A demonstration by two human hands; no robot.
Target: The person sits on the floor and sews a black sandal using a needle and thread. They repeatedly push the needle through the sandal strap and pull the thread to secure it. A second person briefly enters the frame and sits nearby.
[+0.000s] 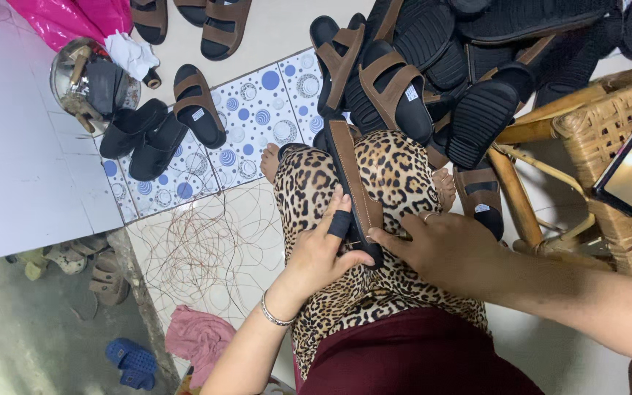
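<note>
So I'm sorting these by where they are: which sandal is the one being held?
The brown-strapped sandal lying on the lap, gripped by the left hand and right hand; the others lie on the floor.
</note>
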